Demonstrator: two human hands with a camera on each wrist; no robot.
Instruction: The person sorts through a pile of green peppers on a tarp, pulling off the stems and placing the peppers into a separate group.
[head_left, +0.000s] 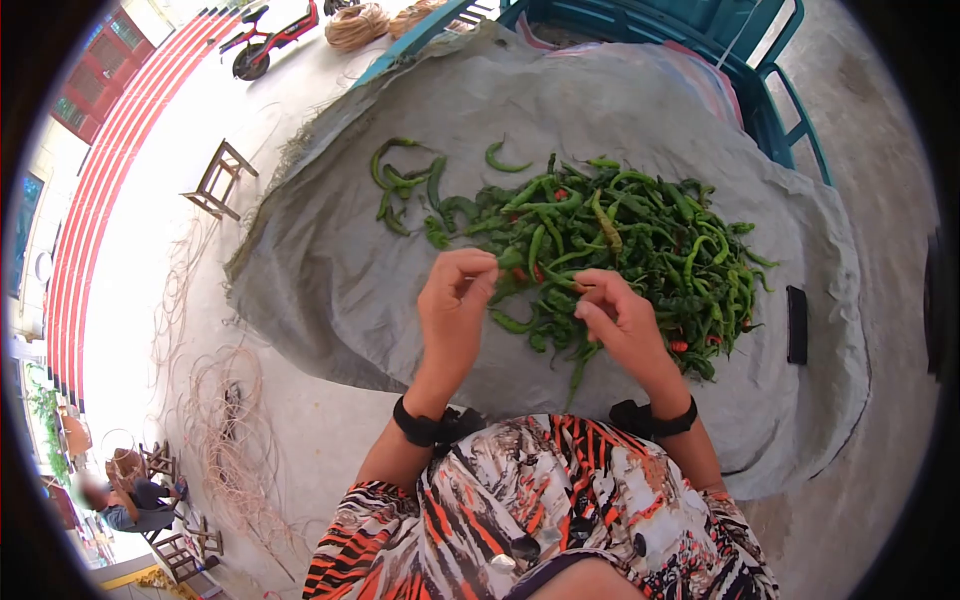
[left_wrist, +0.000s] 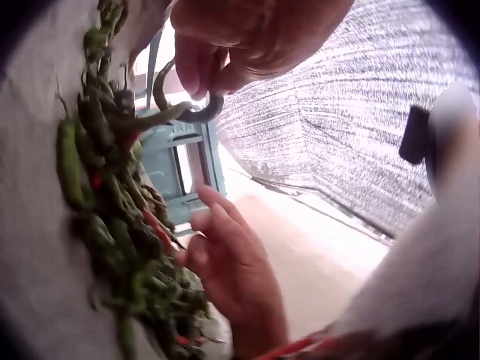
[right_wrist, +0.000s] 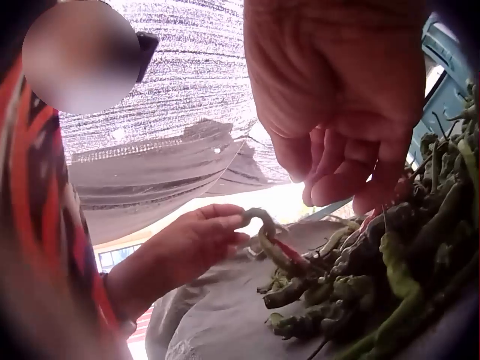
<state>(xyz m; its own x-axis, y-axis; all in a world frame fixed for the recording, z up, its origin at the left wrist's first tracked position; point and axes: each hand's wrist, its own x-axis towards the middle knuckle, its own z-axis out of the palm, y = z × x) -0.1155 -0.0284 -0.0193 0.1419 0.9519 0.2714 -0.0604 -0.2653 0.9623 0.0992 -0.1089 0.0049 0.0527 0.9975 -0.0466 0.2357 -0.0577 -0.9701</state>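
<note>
My left hand [head_left: 455, 310] is over the near left side of a heap of green chili peppers [head_left: 640, 230]. Its thumb and fingers pinch a curved green chili pepper [left_wrist: 202, 112], also in sight at the fingertips in the right wrist view. To the right, my right hand [head_left: 622, 322] hovers over the heap's near edge. Its fingers are loosely bent, and in the right wrist view nothing shows between them. A few red peppers [head_left: 679, 346] lie among the green ones. Several separate peppers [head_left: 437, 185] lie to the left of the heap.
Beneath the peppers spreads a grey cloth [head_left: 340, 270] over a teal cart [head_left: 800, 110]. A black phone-like object [head_left: 797, 325] lies at the right. On the ground at left are a small wooden stool [head_left: 220, 180] and tangled strands [head_left: 235, 430]; a seated person [head_left: 125, 505] is farther off.
</note>
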